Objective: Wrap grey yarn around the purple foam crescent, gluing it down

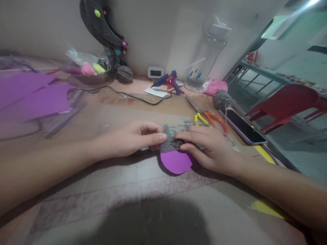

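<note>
1. The purple round piece (pixel 176 164) lay near the middle of the desk (pixel 112 190), between the two hands and well in from the right edge. Gray yarn (pixel 166 146) covered its top part, and the bottom part was bare.
2. The piece looked very light. It was flat and thin like card, so it would likely have bent or creased if squeezed hard.
3. The yarn looked soft and fuzzy. It might have slid or come loose if tugged, but it did not look slippery.
4. The best place to hold it seemed to be the side rims, with a gentle pinch. A thumb pushed into the middle could have made a dent.
5. The left hand (pixel 135 137) had its grip closed, with the thumb and a finger pinching the gray yarn at the left side.
6. The right hand (pixel 209 148) had its grip nearly closed. Its thumb and finger pinched a dark bit (pixel 176 144) at the top right of the piece. The other fingers were curled, and what was under them could not be seen.
7. Scissors (pixel 192 103) lay just past the right hand, toward the far edge.
</note>
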{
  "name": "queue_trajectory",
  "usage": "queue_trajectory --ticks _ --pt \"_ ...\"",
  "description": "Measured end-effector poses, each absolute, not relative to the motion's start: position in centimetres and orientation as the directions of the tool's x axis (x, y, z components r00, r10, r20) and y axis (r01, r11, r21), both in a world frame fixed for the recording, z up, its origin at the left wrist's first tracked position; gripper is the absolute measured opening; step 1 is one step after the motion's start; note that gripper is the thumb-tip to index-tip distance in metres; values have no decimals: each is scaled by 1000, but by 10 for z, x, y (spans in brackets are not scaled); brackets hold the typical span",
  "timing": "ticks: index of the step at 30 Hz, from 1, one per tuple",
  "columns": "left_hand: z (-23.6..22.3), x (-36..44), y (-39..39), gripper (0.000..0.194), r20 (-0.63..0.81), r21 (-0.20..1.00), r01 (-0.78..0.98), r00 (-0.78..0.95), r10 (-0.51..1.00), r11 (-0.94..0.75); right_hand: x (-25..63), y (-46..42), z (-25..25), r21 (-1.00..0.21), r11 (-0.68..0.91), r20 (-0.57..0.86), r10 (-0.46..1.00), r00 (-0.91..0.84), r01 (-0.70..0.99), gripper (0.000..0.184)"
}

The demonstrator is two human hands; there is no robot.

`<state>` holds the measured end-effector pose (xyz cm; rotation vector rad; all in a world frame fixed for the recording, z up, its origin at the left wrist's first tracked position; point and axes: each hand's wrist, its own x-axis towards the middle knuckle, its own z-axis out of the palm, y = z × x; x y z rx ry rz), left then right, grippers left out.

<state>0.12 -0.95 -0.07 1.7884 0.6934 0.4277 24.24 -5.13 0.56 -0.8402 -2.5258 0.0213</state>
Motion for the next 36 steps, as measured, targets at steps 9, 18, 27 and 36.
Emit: queue_trajectory --ticks 9,18,27,36 --pt "-1 1 -10 31 -45 947 235 770 637 -217 243 -49 6 -58 842 473 497 -727 537 25" --pt "0 1 -10 32 -51 946 242 767 640 -215 242 -50 8 -17 840 479 482 -733 542 24" --pt "0 1 -10 29 -60 940 258 765 641 -221 241 -50 6 9 833 480 482 -733 553 23" --pt "2 2 -11 25 -65 943 259 760 646 -210 243 -51 3 -65 830 447 520 -728 553 25"
